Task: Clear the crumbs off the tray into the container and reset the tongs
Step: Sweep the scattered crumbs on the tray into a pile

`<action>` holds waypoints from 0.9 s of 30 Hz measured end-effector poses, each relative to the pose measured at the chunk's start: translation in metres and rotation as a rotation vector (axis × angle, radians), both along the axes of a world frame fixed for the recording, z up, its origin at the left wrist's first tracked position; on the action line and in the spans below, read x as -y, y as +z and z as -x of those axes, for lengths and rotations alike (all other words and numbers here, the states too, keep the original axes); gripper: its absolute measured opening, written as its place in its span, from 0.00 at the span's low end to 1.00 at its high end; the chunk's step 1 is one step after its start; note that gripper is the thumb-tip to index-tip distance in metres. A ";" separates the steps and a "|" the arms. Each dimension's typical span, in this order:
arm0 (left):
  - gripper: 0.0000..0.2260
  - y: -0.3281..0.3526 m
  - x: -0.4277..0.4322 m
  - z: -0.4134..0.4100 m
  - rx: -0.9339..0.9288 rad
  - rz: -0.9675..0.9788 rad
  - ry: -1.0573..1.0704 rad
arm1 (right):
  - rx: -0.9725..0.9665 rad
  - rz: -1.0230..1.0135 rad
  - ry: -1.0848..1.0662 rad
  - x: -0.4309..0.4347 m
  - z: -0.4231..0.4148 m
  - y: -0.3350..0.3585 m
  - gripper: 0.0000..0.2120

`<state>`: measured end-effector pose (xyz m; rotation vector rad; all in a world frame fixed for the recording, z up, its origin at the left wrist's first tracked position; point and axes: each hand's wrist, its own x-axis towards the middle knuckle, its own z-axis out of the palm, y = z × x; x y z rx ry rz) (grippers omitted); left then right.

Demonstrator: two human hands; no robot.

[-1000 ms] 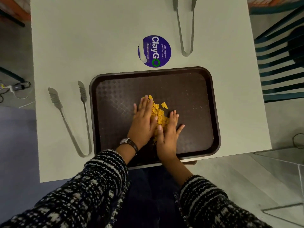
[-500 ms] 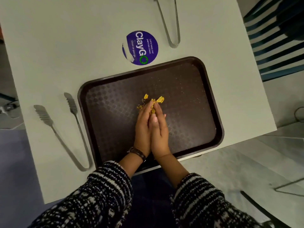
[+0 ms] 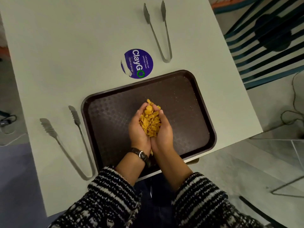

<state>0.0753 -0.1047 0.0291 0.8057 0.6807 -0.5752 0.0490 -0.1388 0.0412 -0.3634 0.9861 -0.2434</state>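
Grip: cupped left hand (image 3: 139, 129) and right hand (image 3: 164, 130) pressed edge to edge, cradling yellow flaky crumbs (image 3: 150, 122) | Position: over centre of dark brown rectangular plastic tray (image 3: 111, 120) | Target: container out of view, bearing undeterminable.

Pale grey-green rectangular laminate table (image 3: 65, 55) in front of me. Dark brown rectangular plastic tray (image 3: 115, 116) lies flat at the table's near edge. Left of the tray, just beside its rim: long steel tongs (image 3: 46, 127), hinge end toward me. Beyond the tray's far right corner, apart from it: second pair of steel tongs (image 3: 146, 11), hinge end toward the tray. Round purple "ClayGo" sticker (image 3: 138, 63) just beyond the tray's far rim.
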 end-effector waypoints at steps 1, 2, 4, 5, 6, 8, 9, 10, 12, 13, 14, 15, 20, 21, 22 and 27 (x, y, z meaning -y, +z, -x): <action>0.12 0.002 0.001 0.000 0.001 0.031 0.012 | 0.017 -0.010 -0.003 0.000 0.000 0.001 0.16; 0.11 0.004 0.001 -0.001 0.002 0.059 0.026 | 0.033 -0.016 -0.007 0.000 0.000 0.003 0.16; 0.11 0.007 0.001 0.000 0.008 0.083 0.041 | 0.050 0.004 0.000 0.000 0.001 0.007 0.16; 0.11 0.008 0.000 0.001 0.012 0.091 0.045 | 0.052 0.023 0.009 0.001 0.002 0.008 0.16; 0.11 0.009 0.000 0.003 0.017 0.095 0.045 | 0.058 0.034 0.017 0.001 0.003 0.010 0.16; 0.11 0.012 0.001 0.008 0.018 0.088 0.048 | 0.074 0.038 0.026 0.001 0.008 0.013 0.16; 0.10 0.015 0.002 0.010 0.018 0.083 0.053 | 0.082 0.041 0.035 0.002 0.011 0.014 0.16; 0.10 0.019 0.004 0.014 0.020 0.084 0.058 | 0.089 0.049 0.048 0.003 0.015 0.016 0.17; 0.10 0.026 0.009 0.023 0.042 0.094 0.068 | 0.103 0.077 0.072 0.007 0.024 0.020 0.18; 0.10 0.029 0.011 0.030 0.061 0.095 0.072 | 0.119 0.085 0.082 0.010 0.030 0.023 0.18; 0.11 0.031 0.014 0.037 0.080 0.096 0.077 | 0.139 0.089 0.087 0.014 0.037 0.027 0.18; 0.12 0.033 0.017 0.045 0.095 0.103 0.082 | 0.156 0.096 0.092 0.018 0.046 0.030 0.17; 0.12 0.047 0.040 0.101 0.164 0.127 0.107 | 0.247 0.099 0.080 0.041 0.100 0.042 0.17; 0.11 0.051 0.045 0.115 0.175 0.137 0.116 | 0.264 0.093 0.073 0.047 0.113 0.043 0.16; 0.11 0.054 0.051 0.129 0.182 0.149 0.123 | 0.283 0.085 0.067 0.052 0.128 0.044 0.16; 0.11 0.061 0.076 0.209 0.158 0.168 0.097 | 0.279 0.087 0.036 0.077 0.205 0.044 0.15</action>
